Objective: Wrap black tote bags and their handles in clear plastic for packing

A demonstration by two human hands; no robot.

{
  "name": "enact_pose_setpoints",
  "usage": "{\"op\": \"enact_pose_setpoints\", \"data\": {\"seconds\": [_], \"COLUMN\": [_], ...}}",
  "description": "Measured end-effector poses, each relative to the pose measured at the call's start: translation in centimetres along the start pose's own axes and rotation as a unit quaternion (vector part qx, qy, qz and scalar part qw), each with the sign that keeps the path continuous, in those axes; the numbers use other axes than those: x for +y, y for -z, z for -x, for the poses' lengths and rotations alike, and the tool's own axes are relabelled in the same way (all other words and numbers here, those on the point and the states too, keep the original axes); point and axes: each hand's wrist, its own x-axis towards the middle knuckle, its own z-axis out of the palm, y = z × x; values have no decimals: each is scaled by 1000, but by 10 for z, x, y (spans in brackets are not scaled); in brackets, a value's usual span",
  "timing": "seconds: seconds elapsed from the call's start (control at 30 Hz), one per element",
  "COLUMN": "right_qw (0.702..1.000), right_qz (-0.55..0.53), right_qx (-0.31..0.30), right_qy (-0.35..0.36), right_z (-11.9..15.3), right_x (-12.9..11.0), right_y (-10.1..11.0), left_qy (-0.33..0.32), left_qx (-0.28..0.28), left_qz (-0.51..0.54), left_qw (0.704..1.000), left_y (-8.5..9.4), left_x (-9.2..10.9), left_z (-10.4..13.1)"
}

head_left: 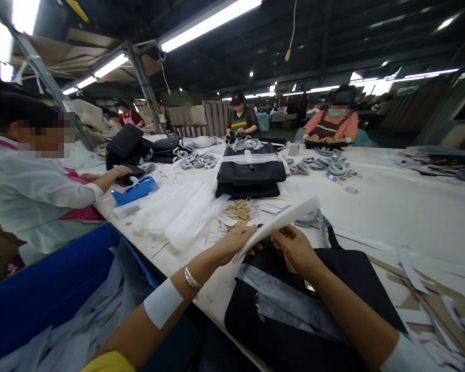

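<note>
A long white strip [282, 219] of soft sheet slants up to the right above a black bag [352, 268]. My left hand [236, 243] is closed on its lower part, with some fingers hidden behind it. Thumb and fingers of my right hand [294, 248] pinch the strip's lower edge near its middle. The bag lies flat on the white table [422, 217] under both hands, its strap at the back. Crumpled clear film [287, 299] covers part of the bag's front, beside a small metal clasp [309, 285].
Stacked black bags [251, 173] stand ahead, near wrapped grey straps [333, 163] and brown tags [240, 209]. White plastic sleeves [182, 206] and a blue tape dispenser [135, 191] lie left. A blue bin [62, 284] holds strips. A co-worker [34, 181] works at the left; others sit opposite.
</note>
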Motion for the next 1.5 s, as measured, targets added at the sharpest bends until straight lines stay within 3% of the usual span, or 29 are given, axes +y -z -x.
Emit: {"op": "enact_pose_setpoints", "data": {"seconds": [0.1,0.2,0.23,0.3,0.4,0.53,0.67,0.77,0.87,0.97,1.07,1.17,1.27,1.37,1.5], "right_qw": [996,985,969,912,837,830,864,873,868,840,774,661,553,511,512], "right_qz": [46,148,211,360,508,530,473,459,470,497,542,606,638,645,620], "right_qx": [74,60,49,29,-13,-9,69,85,79,57,-21,-223,-404,-505,-573], "right_qy": [2,71,115,195,201,171,158,142,139,209,326,383,350,261,162], "right_z": [3,3,2,-1,-8,-12,-10,-9,-8,-6,-9,-28,-64,-97,-122], "right_x": [-2,2,5,13,27,27,11,8,14,12,-12,-45,-64,-68,-70], "right_y": [3,7,9,12,16,18,17,17,19,16,4,-17,-37,-49,-61], "left_qy": [-57,-101,-100,-76,-30,-19,-12,-8,-11,-10,-12,-22,-30,-43,-16], "left_qx": [27,30,51,112,176,211,177,127,73,20,-9,-16,-14,13,133], "left_qz": [-126,-216,-188,-50,146,166,103,-1,-124,-226,-294,-332,-344,-327,-200], "left_qw": [990,971,976,989,973,963,979,992,989,974,956,943,938,944,971], "left_y": [8,22,25,26,18,1,-6,1,12,21,24,24,22,22,15], "left_x": [8,7,4,-5,-21,-36,-42,-42,-36,-28,-22,-20,-18,-20,-35], "left_z": [12,18,18,14,4,-4,0,8,15,15,11,8,10,28,77]}}
